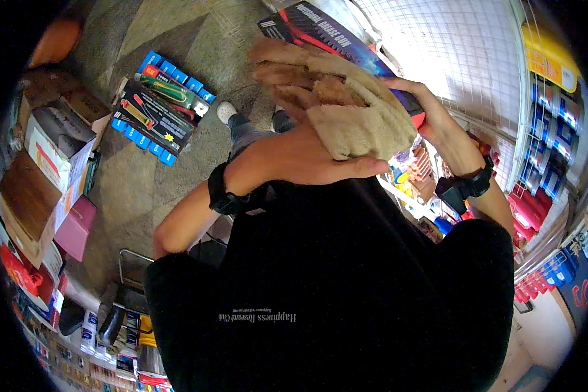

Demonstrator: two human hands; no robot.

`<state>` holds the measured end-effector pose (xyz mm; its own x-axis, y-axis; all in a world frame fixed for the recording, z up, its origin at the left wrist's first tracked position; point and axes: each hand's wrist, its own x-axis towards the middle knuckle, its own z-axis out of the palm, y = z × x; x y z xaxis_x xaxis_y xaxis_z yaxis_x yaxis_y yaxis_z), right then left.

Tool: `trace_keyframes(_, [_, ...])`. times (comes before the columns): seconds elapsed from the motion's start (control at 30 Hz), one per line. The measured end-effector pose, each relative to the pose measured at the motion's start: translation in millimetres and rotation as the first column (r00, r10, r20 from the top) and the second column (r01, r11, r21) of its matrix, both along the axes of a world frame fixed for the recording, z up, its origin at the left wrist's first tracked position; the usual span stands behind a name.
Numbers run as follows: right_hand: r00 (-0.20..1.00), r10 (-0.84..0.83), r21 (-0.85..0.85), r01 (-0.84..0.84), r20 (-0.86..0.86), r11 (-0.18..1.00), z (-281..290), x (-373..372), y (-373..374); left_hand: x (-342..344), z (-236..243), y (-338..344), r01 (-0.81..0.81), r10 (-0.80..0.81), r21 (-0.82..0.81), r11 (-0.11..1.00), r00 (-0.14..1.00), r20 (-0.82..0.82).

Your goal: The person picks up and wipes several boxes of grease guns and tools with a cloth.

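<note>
A crumpled, fuzzy cloth (pixel 362 91), beige and brown, lies against a long carton (pixel 313 27) with dark, red and blue print. My left hand (pixel 287 159) is closed on the cloth's near side, thumb stretched along its edge; the other fingers are hidden beneath it. Round the carton's right-hand end my right hand (pixel 426 108) is wrapped, with its fingertips partly out of sight. The cloth covers much of the carton's near side. Both are held up in front of my chest, above the floor.
On the floor at the left, a black carton (pixel 151 121) and a green one (pixel 176 91) lie on a row of blue boxes (pixel 137 140). Stacked cartons (pixel 36 202) line the left side. A wire grid (pixel 451 39) and shelved blue cans (pixel 549 137) are close on my right.
</note>
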<state>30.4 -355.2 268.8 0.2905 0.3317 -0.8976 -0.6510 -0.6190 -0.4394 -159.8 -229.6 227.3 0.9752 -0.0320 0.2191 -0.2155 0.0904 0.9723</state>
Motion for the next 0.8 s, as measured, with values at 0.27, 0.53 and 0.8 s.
trace_keyframes(0.27, [1.000, 0.010, -0.012, -0.009, 0.028, 1.000, -14.2, -9.6, -3.9, -31.8, -24.4, 4.7, -0.185, 0.176, 0.268, 0.945, 0.983, 0.056])
trace_keyframes(0.53, [0.999, 0.007, -0.015, -0.006, 0.043, 1.000, -12.0, -1.3, -10.9, -112.0, -63.3, 19.8, -0.302, 0.345, 0.200, 0.932, 0.909, -0.236])
trace_keyframes(0.8, [0.998, -0.054, 0.022, 0.055, -0.038, 0.998, -12.7, -13.3, 6.6, -48.2, -15.8, 0.0, -0.241, 0.229, 0.431, 0.870, 0.970, 0.080])
